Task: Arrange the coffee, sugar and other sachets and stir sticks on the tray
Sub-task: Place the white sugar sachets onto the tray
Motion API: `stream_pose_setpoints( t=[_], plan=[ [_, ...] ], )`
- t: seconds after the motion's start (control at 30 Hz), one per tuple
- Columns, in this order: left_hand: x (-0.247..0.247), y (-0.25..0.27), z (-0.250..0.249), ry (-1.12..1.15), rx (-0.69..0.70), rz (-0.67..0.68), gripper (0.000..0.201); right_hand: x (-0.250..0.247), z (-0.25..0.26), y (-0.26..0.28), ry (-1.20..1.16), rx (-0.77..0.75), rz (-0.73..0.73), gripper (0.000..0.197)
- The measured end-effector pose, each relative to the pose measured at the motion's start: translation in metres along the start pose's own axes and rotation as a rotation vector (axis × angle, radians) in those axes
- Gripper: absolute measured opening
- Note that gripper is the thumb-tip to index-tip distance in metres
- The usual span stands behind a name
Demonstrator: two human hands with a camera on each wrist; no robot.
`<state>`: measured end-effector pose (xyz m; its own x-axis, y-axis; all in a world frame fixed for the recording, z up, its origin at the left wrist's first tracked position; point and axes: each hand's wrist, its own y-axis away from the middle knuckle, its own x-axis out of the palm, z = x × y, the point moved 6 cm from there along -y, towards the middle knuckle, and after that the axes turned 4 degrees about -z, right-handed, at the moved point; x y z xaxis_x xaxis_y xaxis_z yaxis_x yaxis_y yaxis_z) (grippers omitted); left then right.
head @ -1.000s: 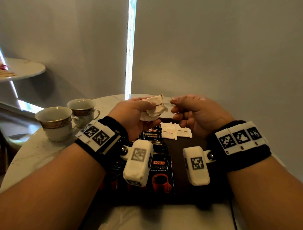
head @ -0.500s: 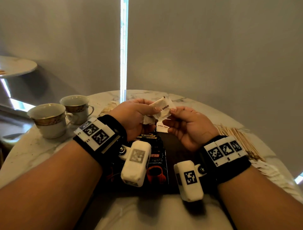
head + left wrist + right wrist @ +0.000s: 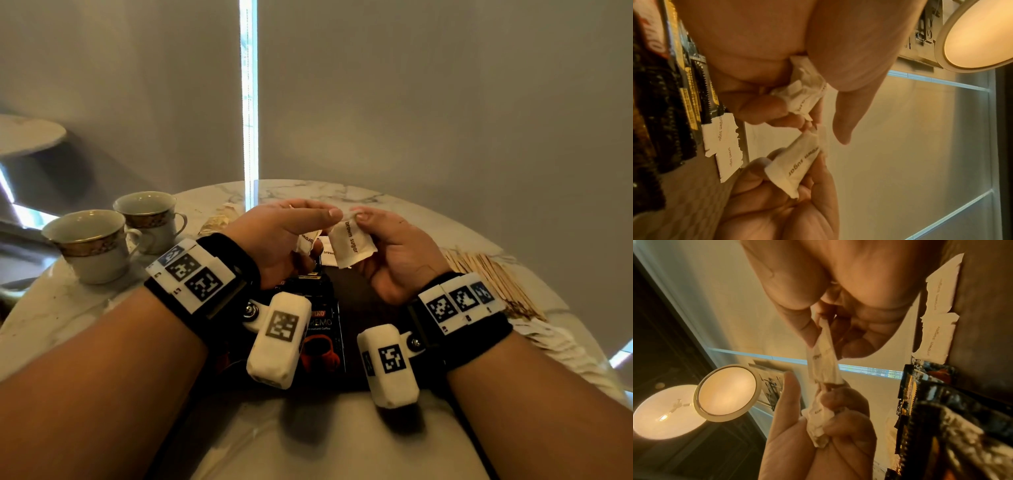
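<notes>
Above the dark tray (image 3: 356,298), the right hand (image 3: 394,253) pinches one brown sugar sachet (image 3: 352,245); the left hand (image 3: 277,240) clutches crumpled sachets (image 3: 306,241). Two sachets (image 3: 723,146) lie at the tray's far edge, two cups (image 3: 96,243) stand left, and stir sticks (image 3: 493,277) lie near the surface's right rim.

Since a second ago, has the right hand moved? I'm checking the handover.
Yes. The right hand came lower and nearer, now pinching a brown sugar sachet and hiding most flat sachets on the tray.

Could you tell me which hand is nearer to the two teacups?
Left. The left hand is just right of the teacups, holding crumpled sachets; the right hand is farther right, beyond it, pinching a brown sugar sachet.
</notes>
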<state>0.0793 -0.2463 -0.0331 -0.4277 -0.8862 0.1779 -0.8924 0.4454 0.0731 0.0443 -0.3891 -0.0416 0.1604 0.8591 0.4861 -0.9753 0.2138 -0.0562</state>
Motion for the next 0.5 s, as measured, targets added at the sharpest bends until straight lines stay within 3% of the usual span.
stream_pose_setpoints(
  t=[0.1,0.2,0.33,0.5],
  plan=[
    [0.0001,-0.0011,-0.0001,-0.008,0.032,-0.022,0.004,-0.0011,-0.0027,-0.0006,0.006,-0.02,-0.042,0.017],
    [-0.0035,-0.0052,-0.0024,0.091,0.075,-0.074,0.009,0.0013,-0.0018,0.0032,0.06,-0.038,-0.012,0.03],
    [-0.0078,-0.0059,-0.0034,0.095,0.072,-0.081,0.008,-0.0049,0.0006,0.0025,0.148,-0.07,-0.064,0.005],
    [-0.0066,-0.0054,-0.001,0.034,0.068,-0.099,0.006,-0.0073,-0.0014,-0.0007,0.176,-0.055,-0.09,0.01]
  ],
)
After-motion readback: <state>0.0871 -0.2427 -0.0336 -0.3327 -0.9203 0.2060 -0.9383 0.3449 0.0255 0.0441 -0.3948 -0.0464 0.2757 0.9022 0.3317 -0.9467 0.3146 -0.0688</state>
